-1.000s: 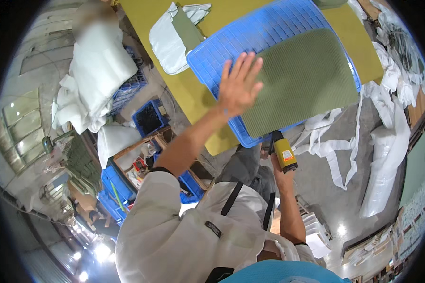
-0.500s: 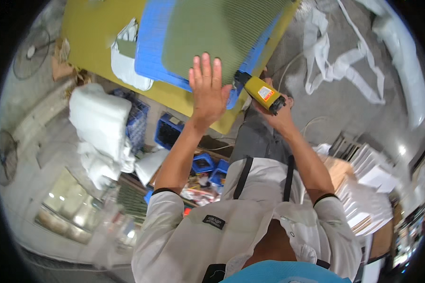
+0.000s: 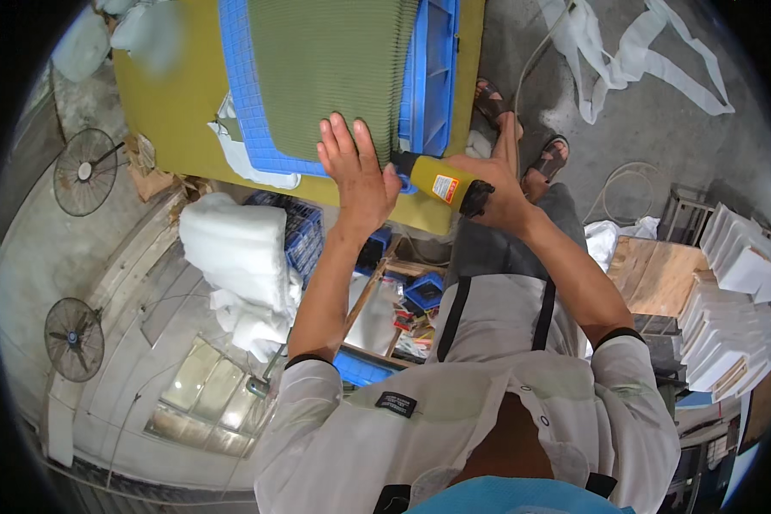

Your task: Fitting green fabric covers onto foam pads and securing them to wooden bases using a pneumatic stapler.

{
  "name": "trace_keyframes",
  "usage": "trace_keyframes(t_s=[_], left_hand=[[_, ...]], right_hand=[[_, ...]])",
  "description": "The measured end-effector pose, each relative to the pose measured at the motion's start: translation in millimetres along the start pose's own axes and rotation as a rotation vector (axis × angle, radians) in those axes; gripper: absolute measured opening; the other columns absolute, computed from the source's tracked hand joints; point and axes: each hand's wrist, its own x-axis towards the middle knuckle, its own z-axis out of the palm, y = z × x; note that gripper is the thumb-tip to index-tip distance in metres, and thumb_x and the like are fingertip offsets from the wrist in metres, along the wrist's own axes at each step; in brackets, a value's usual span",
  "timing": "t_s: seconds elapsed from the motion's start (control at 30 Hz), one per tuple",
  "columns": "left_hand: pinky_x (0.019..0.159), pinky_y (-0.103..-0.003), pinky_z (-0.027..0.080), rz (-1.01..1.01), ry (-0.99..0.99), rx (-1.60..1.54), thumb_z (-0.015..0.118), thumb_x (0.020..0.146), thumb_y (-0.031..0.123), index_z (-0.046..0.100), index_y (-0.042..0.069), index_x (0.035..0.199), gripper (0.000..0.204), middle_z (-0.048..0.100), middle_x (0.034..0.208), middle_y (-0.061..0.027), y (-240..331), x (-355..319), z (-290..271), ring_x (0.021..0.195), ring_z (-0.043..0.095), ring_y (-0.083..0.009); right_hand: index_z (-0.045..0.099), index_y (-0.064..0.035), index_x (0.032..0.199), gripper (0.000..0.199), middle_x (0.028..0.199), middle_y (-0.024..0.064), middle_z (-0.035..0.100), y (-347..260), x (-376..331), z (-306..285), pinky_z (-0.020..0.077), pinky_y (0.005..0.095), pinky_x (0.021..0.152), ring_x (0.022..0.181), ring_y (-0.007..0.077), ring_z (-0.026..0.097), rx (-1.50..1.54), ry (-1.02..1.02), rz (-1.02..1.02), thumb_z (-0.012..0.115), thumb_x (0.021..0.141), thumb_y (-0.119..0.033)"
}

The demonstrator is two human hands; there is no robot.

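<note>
My left hand (image 3: 360, 184) lies flat with its fingers stretched out on the near edge of a green ribbed sheet or stack of sheets (image 3: 330, 77). That green material rests on a blue plastic crate (image 3: 437, 81). In my right hand (image 3: 504, 195) is a yellow power tool with black ends (image 3: 435, 178), gripped around its body. Its black nose points left, at the near right corner of the green material, close to my left thumb. Whether the tip touches the material, I cannot tell.
Crate and sheets stand on a yellow-green table (image 3: 171, 103). White foam (image 3: 231, 248) is piled left of me, by a blue basket (image 3: 304, 244). White panels (image 3: 728, 334) are stacked at right. Sandalled feet (image 3: 548, 158) show beyond the table's right side, near a cable (image 3: 522, 73).
The view has turned, so the crate and green sheet now sit straighter and further left. The tool's nose has swung to point more leftward. My left hand stays flat on the green material.
</note>
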Motion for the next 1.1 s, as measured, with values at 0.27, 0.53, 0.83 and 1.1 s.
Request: trace_keyframes(t_s=[0.27, 0.53, 0.83, 1.1], left_hand=[[0.116, -0.066, 0.000, 0.008, -0.026, -0.058, 0.056, 0.085, 0.013, 0.005, -0.006, 0.157, 0.090, -0.004, 0.161, -0.0352, -4, 2, -5, 0.148, -0.004, -0.0555], [0.115, -0.065, -0.005, 0.013, -0.023, -0.156, 0.051, 0.088, 0.020, 0.006, -0.004, 0.157, 0.086, -0.006, 0.162, -0.0336, -7, 1, -10, 0.149, -0.007, -0.0541], [0.118, -0.061, -0.001, -0.055, 0.024, -0.314, 0.052, 0.089, 0.023, 0.020, 0.003, 0.158, 0.079, 0.005, 0.165, -0.0273, -8, 2, -24, 0.152, 0.001, -0.0476], [0.120, -0.052, 0.019, -0.193, 0.229, -0.544, 0.049, 0.092, 0.006, 0.056, 0.007, 0.139, 0.047, 0.040, 0.155, -0.0156, -9, 3, -54, 0.148, 0.029, -0.0351]], right_hand=[[0.064, -0.0111, 0.108, 0.049, 0.092, 0.0127, 0.071, -12, 12, -11, 0.0536, 0.0406, 0.069, 0.084, 0.0356, 0.069, -0.257, -0.051, -0.003, 0.082, 0.063, -0.011], [0.062, -0.0104, 0.107, 0.050, 0.089, 0.0127, 0.070, -7, 11, -5, 0.0534, 0.0414, 0.068, 0.083, 0.0369, 0.068, -0.302, -0.112, -0.003, 0.083, 0.061, -0.012], [0.061, -0.0004, 0.114, 0.035, 0.082, 0.0006, 0.058, -57, 45, -48, 0.0432, 0.0248, 0.064, 0.070, 0.0083, 0.052, 0.774, 0.010, 0.788, 0.070, 0.083, -0.012], [0.059, -0.0004, 0.118, 0.034, 0.066, -0.0060, 0.041, -132, 114, -95, 0.0407, 0.0260, 0.066, 0.064, 0.0077, 0.045, 1.089, 0.120, 0.716, 0.067, 0.089, -0.015]])
